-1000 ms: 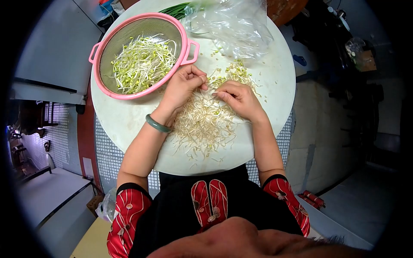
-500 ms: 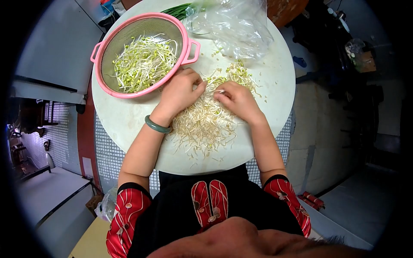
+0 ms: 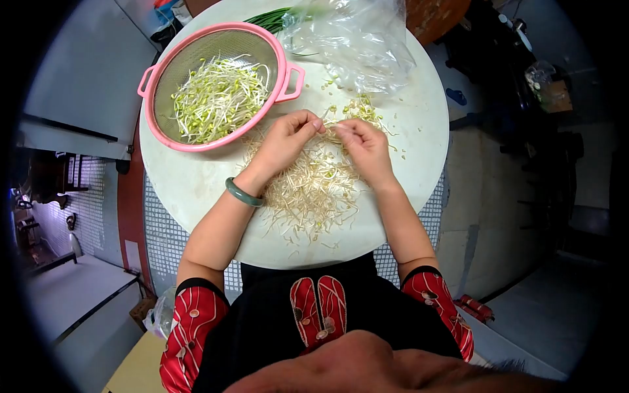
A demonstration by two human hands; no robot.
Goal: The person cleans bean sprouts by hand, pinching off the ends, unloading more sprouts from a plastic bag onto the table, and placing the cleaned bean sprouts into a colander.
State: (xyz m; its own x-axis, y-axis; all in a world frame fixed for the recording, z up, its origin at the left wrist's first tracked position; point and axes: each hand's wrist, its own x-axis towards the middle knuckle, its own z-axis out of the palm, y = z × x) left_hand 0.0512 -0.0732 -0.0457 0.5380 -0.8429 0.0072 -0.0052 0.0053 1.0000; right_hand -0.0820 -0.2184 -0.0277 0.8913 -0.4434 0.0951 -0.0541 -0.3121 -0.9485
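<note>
My left hand [image 3: 287, 140], with a green bangle [image 3: 243, 192] on its wrist, is closed in a pinch over the table. Close to its right, my right hand [image 3: 365, 149] also pinches. A thin pale bean sprout [image 3: 331, 124] runs between the two sets of fingertips. Under and below my hands spreads a loose heap of thin sprout roots [image 3: 308, 196]. Just beyond my right hand lies a small pile of yellow-headed bean sprouts [image 3: 362, 109]. A pink-rimmed mesh colander [image 3: 152, 108] stands left of my hands, holding a mound of bean sprouts [image 3: 219, 98].
The round white table [image 3: 190, 190] carries all of this. A crumpled clear plastic bag [image 3: 367, 49] lies at its far side, beside a bunch of thin green stalks [image 3: 268, 19]. A blue slipper [image 3: 457, 96] is on the floor to the right.
My left hand has moved from beside the colander rightward to meet my right hand. My right hand has turned, its fingertips now facing my left ones, with a sprout between them.
</note>
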